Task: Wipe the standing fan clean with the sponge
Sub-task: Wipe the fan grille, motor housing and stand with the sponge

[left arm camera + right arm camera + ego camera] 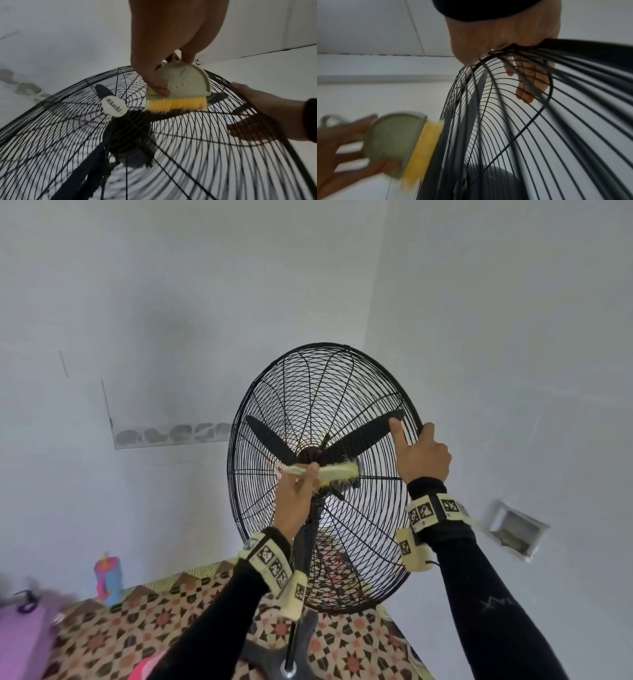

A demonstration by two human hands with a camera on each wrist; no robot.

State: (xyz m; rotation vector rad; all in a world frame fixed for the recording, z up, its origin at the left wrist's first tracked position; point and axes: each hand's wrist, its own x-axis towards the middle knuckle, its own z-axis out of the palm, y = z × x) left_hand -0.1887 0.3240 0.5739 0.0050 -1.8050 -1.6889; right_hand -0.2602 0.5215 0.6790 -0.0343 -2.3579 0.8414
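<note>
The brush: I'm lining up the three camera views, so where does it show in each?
Head: brush at centre, on the fan's hub.
Left wrist: top centre, bristles on the grille.
Right wrist: lower left, blurred.
Shared landmark: black fan grille.

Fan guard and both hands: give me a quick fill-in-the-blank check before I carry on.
1. The left hand holds a brush with ____ bristles.
2. The bristles touch the fan guard near its ____.
3. The right hand grips the guard's outer ____.
4. The fan blades are coloured ____.

Missing words: yellow; centre; rim; black
</note>
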